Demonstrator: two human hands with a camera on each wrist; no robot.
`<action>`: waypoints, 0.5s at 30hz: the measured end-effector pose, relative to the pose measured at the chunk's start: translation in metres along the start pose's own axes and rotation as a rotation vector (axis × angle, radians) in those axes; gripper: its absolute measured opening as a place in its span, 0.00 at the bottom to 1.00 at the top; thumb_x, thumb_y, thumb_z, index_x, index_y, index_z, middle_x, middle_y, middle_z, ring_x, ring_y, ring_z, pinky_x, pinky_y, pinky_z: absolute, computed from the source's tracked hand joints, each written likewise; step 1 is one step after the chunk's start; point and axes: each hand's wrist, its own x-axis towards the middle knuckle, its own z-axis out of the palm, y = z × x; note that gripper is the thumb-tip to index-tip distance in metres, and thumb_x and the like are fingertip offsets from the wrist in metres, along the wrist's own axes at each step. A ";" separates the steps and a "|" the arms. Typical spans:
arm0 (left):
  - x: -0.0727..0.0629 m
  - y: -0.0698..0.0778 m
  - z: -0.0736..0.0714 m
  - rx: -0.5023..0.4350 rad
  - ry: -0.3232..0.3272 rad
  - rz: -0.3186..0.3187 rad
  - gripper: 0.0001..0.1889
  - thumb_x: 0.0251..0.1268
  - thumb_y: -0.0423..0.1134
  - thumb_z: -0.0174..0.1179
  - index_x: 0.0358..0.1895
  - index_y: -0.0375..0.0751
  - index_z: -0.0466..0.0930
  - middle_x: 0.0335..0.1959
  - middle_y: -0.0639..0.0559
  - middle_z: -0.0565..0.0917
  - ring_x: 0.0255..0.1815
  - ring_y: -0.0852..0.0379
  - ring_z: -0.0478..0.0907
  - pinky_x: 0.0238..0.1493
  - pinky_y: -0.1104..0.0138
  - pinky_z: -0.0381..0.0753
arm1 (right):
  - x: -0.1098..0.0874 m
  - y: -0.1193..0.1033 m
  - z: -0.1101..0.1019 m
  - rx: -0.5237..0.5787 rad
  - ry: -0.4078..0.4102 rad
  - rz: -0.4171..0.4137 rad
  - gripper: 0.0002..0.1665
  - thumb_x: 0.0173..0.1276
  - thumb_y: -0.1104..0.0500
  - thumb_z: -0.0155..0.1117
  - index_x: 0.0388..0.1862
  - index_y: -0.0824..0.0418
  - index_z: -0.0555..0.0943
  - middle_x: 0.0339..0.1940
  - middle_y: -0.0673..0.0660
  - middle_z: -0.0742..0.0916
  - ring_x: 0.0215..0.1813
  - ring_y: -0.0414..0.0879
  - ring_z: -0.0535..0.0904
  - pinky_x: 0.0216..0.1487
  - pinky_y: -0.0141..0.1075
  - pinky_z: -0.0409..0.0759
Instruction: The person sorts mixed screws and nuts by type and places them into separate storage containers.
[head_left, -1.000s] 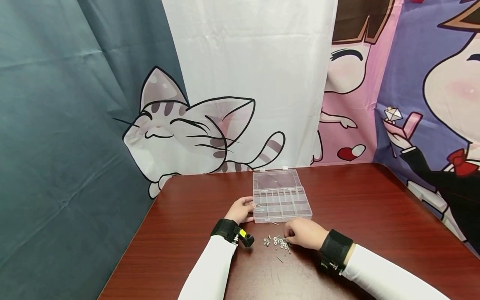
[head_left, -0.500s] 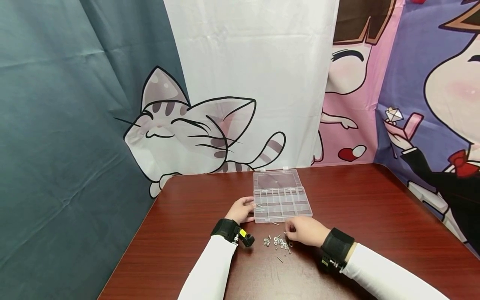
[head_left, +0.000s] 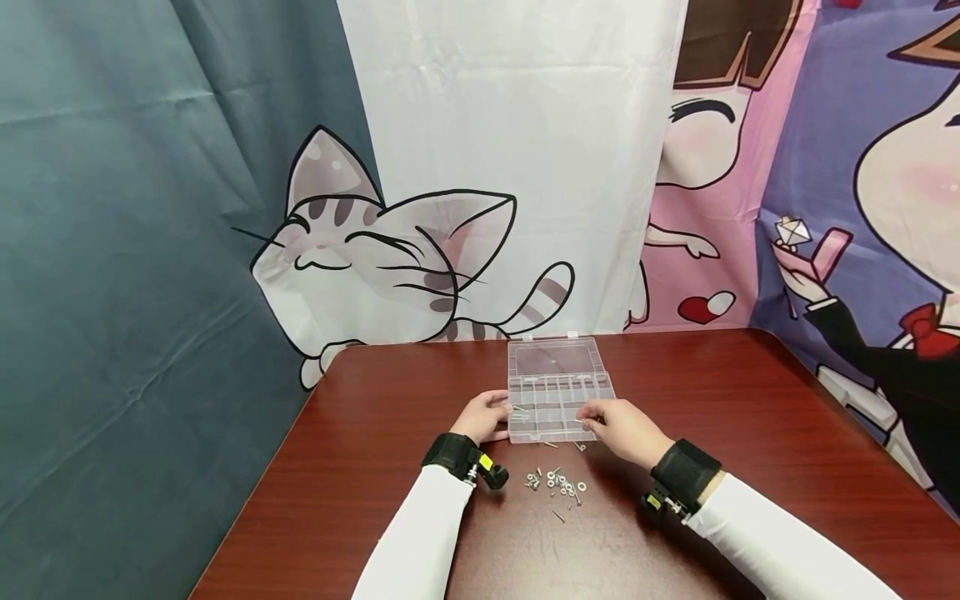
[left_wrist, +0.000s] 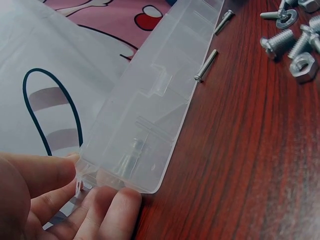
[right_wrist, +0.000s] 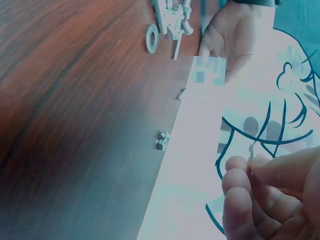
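Note:
A clear plastic compartment box (head_left: 551,398) lies on the table with its lid open toward the back. My left hand (head_left: 482,418) grips its left end, thumb at the upper rim and fingers against the side. A screw (left_wrist: 129,159) shows through the wall near that hand. Over the box's front right compartments, my right hand (head_left: 626,429) pinches a small metal piece (right_wrist: 252,149) between thumb and forefinger; the fingertips hide most of it, and I cannot tell its kind. In front of the box lies a pile of screws, nuts and washers (head_left: 566,485).
One loose screw (left_wrist: 206,65) lies along the box's front edge, with a screw and nut (right_wrist: 162,141) farther right. Nearest me is another single screw (head_left: 558,516). A flat washer (head_left: 582,487) sits at the pile's right side. Printed cloth hangs behind the table.
My right hand has lifted from the pile's right side and moved forward over the box, carrying the small metal piece. The washer and a nut by the box are uncovered. My left hand keeps its grip.

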 end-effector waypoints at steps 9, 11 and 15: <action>-0.003 0.001 -0.001 0.003 -0.012 0.009 0.23 0.75 0.35 0.55 0.70 0.37 0.68 0.60 0.41 0.78 0.50 0.49 0.81 0.40 0.60 0.86 | 0.019 -0.009 0.007 -0.054 0.016 -0.024 0.11 0.69 0.68 0.61 0.47 0.66 0.86 0.42 0.58 0.88 0.37 0.44 0.79 0.38 0.40 0.78; -0.003 0.001 -0.001 0.002 -0.012 0.011 0.23 0.75 0.35 0.54 0.70 0.37 0.68 0.60 0.41 0.78 0.50 0.50 0.81 0.40 0.60 0.86 | 0.026 -0.011 0.009 -0.060 0.023 -0.002 0.10 0.70 0.67 0.60 0.46 0.65 0.86 0.41 0.57 0.88 0.37 0.44 0.79 0.40 0.41 0.78; -0.003 0.001 0.000 -0.006 -0.012 0.012 0.23 0.75 0.34 0.54 0.70 0.37 0.68 0.60 0.42 0.78 0.49 0.51 0.81 0.40 0.60 0.86 | 0.039 -0.018 0.015 -0.072 0.022 0.043 0.10 0.71 0.65 0.59 0.46 0.64 0.86 0.41 0.57 0.88 0.36 0.44 0.78 0.41 0.43 0.79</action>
